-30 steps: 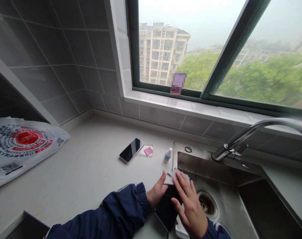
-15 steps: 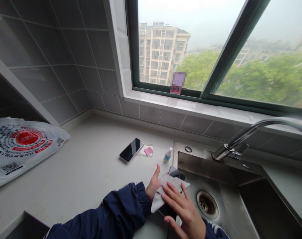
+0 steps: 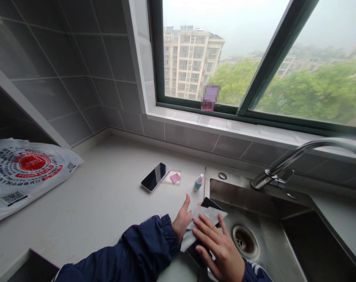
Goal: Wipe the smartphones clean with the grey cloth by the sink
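My left hand [image 3: 182, 220] holds a black smartphone [image 3: 210, 203] from beneath and its left side, thumb raised, at the left edge of the sink. A light grey wiping cloth [image 3: 189, 239] lies over the phone's face and covers much of it. On top, my right hand [image 3: 220, 246] presses the cloth down with flat fingers. Just beyond my hands stands a small spray bottle [image 3: 198, 183] with a white cap. Left of it, a second smartphone [image 3: 155, 177] lies on the counter beside a clear phone case [image 3: 168, 179] with a pink slip [image 3: 175, 178] on it.
A steel sink [image 3: 263, 235] with a drain and a chrome faucet [image 3: 295, 156] is on the right. On the white counter [image 3: 101, 196], a printed plastic bag [image 3: 28, 176] sits at far left. A window [image 3: 207, 51] rises behind, with a blurred purple item [image 3: 211, 96] by its frame.
My right hand and the cloth have shifted slightly right and down across the phone. The phone's far end shows a little differently. The left hand has barely moved.
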Demonstrator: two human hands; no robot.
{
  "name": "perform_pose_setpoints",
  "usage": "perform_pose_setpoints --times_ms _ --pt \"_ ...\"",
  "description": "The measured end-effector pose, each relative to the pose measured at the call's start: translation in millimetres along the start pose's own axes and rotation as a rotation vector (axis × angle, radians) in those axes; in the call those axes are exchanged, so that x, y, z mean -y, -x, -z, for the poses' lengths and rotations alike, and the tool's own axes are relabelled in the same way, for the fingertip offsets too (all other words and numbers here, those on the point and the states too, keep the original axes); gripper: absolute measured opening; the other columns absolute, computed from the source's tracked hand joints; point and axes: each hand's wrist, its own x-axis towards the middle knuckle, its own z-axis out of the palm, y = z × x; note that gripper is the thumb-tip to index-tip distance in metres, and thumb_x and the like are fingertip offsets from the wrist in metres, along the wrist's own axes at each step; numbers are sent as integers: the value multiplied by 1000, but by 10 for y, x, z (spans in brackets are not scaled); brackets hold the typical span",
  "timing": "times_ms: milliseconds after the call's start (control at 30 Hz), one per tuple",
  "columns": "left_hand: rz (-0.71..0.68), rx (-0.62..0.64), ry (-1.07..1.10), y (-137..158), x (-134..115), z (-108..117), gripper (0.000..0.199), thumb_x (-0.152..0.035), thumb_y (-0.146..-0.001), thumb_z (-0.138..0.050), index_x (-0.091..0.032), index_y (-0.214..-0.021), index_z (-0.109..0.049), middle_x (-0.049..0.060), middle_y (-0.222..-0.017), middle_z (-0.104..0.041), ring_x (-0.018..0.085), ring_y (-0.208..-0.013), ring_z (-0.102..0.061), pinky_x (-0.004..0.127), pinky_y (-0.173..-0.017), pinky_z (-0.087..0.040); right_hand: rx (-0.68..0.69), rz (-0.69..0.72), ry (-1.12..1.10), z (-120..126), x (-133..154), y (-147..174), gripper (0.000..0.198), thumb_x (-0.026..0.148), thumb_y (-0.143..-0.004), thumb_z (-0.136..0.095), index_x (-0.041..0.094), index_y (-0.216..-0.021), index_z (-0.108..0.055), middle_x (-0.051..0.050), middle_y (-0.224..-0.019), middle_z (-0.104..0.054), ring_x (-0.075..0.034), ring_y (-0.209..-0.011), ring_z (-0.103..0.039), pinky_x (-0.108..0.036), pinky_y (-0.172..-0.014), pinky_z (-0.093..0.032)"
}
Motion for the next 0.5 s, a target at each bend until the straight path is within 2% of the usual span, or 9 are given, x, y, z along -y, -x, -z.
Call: perform_pose_setpoints --times_ms 133,300,400,500 --pt "25 -62 13 16 8 -39 87 -75 -83 -27 -10 -137 -44 16 -106 -68 25 -92 -66 37 -87 -47 -62 -156 85 -73 -128 60 52 25 -93 -52 20 -143 -41 -8 -147 -41 -28 -138 -34 -57 -116 -2" --pt "53 -48 -28 45 12 -101 77 -70 -87 -26 -16 -140 -43 13 -120 -65 29 -111 -59 44 -100 -38 -58 -347 100 -133 -159 94 58 30 -96 -44 20 -150 -27 -9 -153 -31 -31 -142 -25 -58 -114 -14" --pt "-30 -64 -54 42 25 -83 68 -62 -91 -29 -19 -142 -40 11 -123 -63 27 -113 -58 44 -103 -35 -89 -357 88 -134 -183 109 55 29 -96 -43 21 -149 -30 -9 -152 -33 -31 -142 -26 -58 -113 -14" --pt "-105 -78 -40 27 23 -61 69 -62 -90 -32 -17 -142 -38 13 -123 -62 28 -110 -59 45 -102 -35 -134 -295 63 -112 -217 125 50 25 -95 -46 22 -144 -38 -7 -146 -43 -29 -139 -33 -58 -114 -10"
